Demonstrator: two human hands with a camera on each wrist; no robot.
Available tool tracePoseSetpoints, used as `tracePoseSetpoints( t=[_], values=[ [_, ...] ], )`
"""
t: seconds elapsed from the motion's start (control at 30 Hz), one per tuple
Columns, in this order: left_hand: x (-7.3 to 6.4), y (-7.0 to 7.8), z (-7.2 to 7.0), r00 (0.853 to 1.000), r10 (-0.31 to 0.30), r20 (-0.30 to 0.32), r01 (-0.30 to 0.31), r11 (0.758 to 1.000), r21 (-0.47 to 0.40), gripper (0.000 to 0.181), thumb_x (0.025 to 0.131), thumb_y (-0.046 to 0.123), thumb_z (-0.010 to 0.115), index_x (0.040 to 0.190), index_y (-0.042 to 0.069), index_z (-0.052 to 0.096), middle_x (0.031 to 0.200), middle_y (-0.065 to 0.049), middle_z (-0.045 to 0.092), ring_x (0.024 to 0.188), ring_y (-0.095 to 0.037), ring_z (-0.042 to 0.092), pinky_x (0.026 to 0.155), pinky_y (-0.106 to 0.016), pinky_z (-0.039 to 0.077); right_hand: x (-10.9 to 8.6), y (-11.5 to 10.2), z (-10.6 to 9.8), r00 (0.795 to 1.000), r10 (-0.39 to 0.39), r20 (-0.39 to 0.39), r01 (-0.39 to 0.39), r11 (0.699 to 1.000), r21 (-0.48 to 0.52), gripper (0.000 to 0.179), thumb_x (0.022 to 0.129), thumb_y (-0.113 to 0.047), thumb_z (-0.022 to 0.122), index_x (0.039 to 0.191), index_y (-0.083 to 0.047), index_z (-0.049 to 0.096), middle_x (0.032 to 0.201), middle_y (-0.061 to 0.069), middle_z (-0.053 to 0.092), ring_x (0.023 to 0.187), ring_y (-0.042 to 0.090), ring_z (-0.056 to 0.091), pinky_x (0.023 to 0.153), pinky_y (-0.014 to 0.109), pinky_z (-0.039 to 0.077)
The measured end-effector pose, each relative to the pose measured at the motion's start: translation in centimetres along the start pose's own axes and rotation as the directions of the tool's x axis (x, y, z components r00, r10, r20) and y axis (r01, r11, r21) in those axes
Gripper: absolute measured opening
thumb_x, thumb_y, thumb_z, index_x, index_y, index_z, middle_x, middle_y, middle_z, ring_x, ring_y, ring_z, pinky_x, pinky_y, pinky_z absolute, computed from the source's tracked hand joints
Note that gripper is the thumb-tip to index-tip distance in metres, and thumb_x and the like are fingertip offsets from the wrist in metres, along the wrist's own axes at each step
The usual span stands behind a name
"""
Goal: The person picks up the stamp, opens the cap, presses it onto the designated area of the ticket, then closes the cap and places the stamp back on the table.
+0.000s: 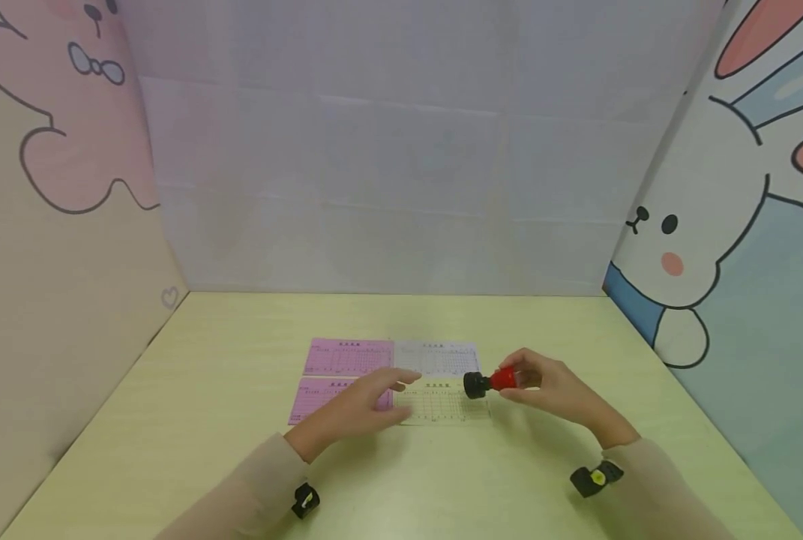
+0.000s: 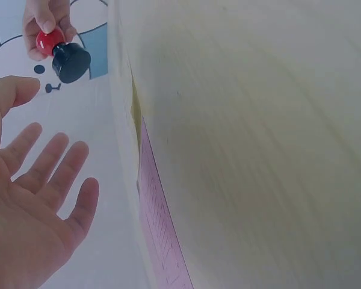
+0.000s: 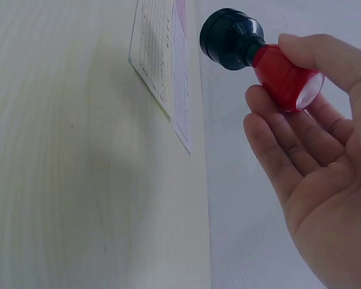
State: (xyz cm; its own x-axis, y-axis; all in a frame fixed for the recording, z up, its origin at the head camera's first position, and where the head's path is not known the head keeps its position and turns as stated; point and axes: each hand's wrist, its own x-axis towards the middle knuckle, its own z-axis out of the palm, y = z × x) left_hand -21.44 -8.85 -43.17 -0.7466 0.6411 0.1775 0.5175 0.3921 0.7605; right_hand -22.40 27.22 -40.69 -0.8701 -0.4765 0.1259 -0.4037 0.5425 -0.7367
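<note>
My right hand pinches the red handle of a hand stamp between thumb and fingers. The stamp is tipped sideways, its round black head pointing left, above the right edge of a yellow printed form. In the right wrist view the handle shows a pale end. My left hand, fingers spread and holding nothing, hovers over the lower pink form, partly hiding it. An upper pink form and a white form lie behind, the sheets edge to edge.
All the forms lie on a pale yellow wood-grain table. A white sheet hangs at the back edge, and walls with cartoon animals stand on both sides. Each sleeve has a small black device at the wrist.
</note>
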Motion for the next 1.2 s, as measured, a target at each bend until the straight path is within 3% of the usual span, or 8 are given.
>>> tracePoseSetpoints(
  t=[0.23,0.43,0.6,0.87,1.07,1.2],
  values=[
    [0.6,0.6,0.9,0.999,-0.009,-0.05,0.008,1.0,-0.022,0.055,0.095,0.03,0.07,0.145,0.015,0.051,0.145,0.004,0.052,0.127,-0.019,0.054,0.105,-0.049,0.044,0.2,-0.5,0.4,0.999,0.025,0.041,-0.028,0.998,0.063,0.036,0.09,-0.019,0.077,0.12,-0.01,0.058,0.109,0.007,0.066,0.093,0.025,0.066,0.079,0.027,0.057],
    [0.9,0.8,1.7,0.995,-0.011,-0.101,0.008,0.999,-0.034,0.057,0.093,0.033,0.073,0.144,0.018,0.052,0.143,0.003,0.054,0.126,-0.017,0.054,0.103,-0.048,0.046,0.3,-0.8,0.6,0.997,0.058,0.05,-0.064,0.989,0.132,0.039,0.092,-0.022,0.075,0.123,-0.007,0.057,0.114,0.012,0.065,0.096,0.028,0.066,0.08,0.027,0.057],
    [1.6,1.1,2.2,0.989,0.006,-0.149,-0.015,0.998,-0.064,0.059,0.09,0.037,0.076,0.142,0.02,0.053,0.14,0.0,0.057,0.124,-0.019,0.057,0.1,-0.049,0.048,0.4,-1.1,1.2,0.995,0.081,0.063,-0.095,0.96,0.265,0.039,0.096,-0.021,0.071,0.128,-0.005,0.056,0.121,0.016,0.063,0.105,0.033,0.066,0.087,0.03,0.055],
    [2.5,1.7,2.7,0.979,0.006,-0.204,-0.033,0.991,-0.126,0.061,0.086,0.037,0.081,0.138,0.021,0.054,0.133,0.004,0.06,0.118,-0.023,0.061,0.096,-0.048,0.051,0.5,-1.9,2.5,0.989,0.113,0.099,-0.142,0.921,0.362,0.039,0.098,-0.023,0.067,0.132,-0.008,0.055,0.127,0.012,0.062,0.115,0.038,0.062,0.099,0.042,0.049],
    [2.6,1.8,2.9,0.974,0.0,-0.226,-0.039,0.985,-0.168,0.059,0.085,0.038,0.081,0.135,0.021,0.056,0.132,0.005,0.06,0.116,-0.02,0.062,0.096,-0.049,0.05,0.7,-2.3,3.2,0.99,0.101,0.097,-0.132,0.907,0.401,0.038,0.1,-0.023,0.064,0.133,-0.007,0.054,0.129,0.014,0.062,0.117,0.035,0.062,0.1,0.041,0.049],
    [2.7,2.0,2.9,0.967,0.0,-0.254,-0.048,0.982,-0.183,0.057,0.085,0.036,0.082,0.134,0.024,0.056,0.131,0.008,0.06,0.114,-0.015,0.062,0.096,-0.049,0.051,0.8,-2.4,3.7,0.993,0.089,0.079,-0.116,0.877,0.467,0.039,0.102,-0.021,0.061,0.135,-0.003,0.051,0.13,0.018,0.06,0.118,0.036,0.062,0.1,0.036,0.05]
  ],
)
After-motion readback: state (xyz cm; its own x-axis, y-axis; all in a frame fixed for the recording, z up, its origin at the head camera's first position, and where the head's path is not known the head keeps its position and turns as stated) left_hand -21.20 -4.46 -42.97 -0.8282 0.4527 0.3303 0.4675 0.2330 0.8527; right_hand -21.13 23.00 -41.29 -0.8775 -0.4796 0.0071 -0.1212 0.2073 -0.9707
